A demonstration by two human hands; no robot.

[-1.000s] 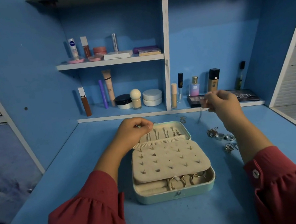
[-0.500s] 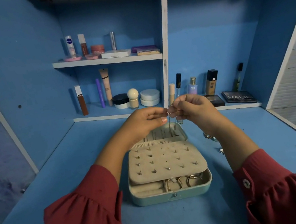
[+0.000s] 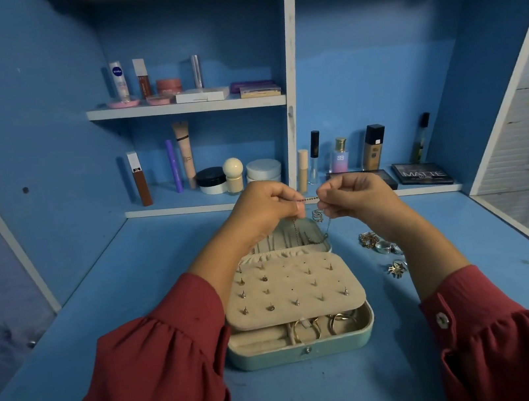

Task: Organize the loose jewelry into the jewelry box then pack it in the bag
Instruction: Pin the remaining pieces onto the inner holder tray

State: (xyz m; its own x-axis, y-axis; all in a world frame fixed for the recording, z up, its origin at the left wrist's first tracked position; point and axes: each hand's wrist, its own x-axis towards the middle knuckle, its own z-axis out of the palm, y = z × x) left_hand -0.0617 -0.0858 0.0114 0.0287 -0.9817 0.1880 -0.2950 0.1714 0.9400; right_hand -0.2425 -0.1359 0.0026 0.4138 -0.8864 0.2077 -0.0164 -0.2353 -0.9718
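1. 2 hands up over the blue desk (image 3: 132, 290), both in red sleeves. 1 jewelry box (image 3: 302, 350) sits open below them, mint shell with a cream insert, studs poked into the pad and a few hoops in the front tray.
2. 1 thin chain (image 3: 310, 198) is stretched across the gap between the hands. Left hand (image 3: 262, 209) has its fingers curled and pinches 1 end, right hand (image 3: 354, 196) does the same with the other; the slack hangs down over the back half of the box.
3. Loose jewelry (image 3: 383, 250) lies in a small cluster on the desk just right of the box; can't count the pieces exactly.
4. Readable stuff on the shelves: a NIVEA bottle (image 3: 119, 81) up top, an "SB" bottle (image 3: 339, 157), and a palette (image 3: 423, 173) marked MATTE.
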